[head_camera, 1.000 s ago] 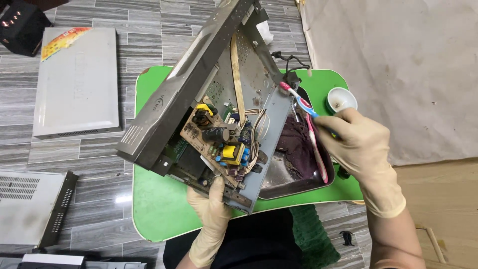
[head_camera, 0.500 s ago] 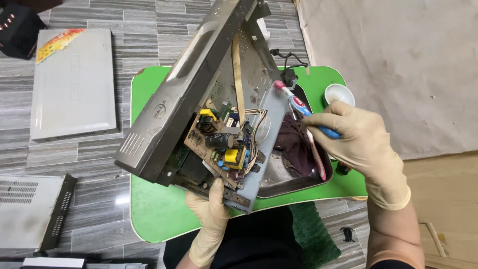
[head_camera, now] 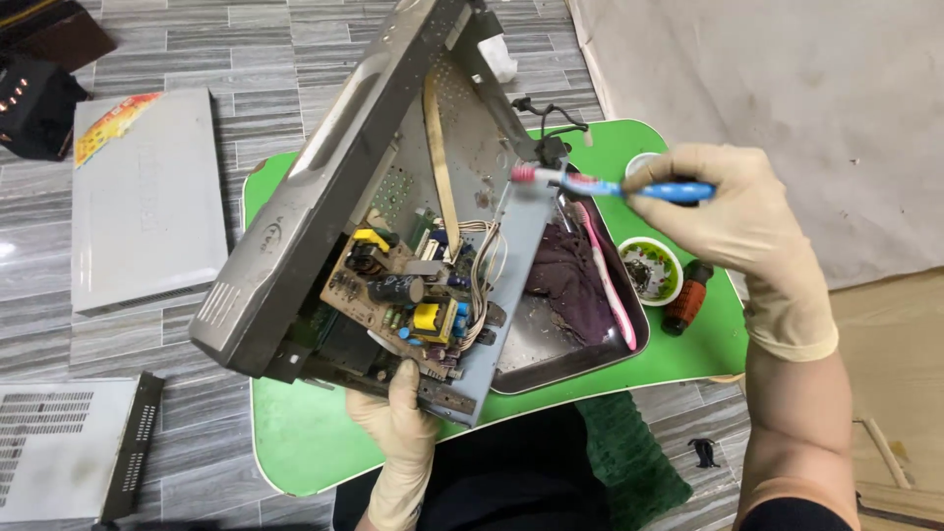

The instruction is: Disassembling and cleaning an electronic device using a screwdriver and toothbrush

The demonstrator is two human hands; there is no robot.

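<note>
Our gloved left hand (head_camera: 401, 433) grips the tilted grey opened metal electronics chassis (head_camera: 393, 206) by its lower edge, circuit board exposed just above the grip. Our gloved right hand (head_camera: 733, 231) pinches a blue-handled toothbrush (head_camera: 610, 184), bristles touching the chassis rim; we judge we're mid-scrub, and next comes a steady stroke inward.

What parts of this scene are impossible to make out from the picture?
Head view:
- Left hand: fingers hidden behind the opened device.
- Metal tray: left part hidden by the device.
- Small cup: contents too small to identify.
- Grey box: cut off by the left edge.
</note>
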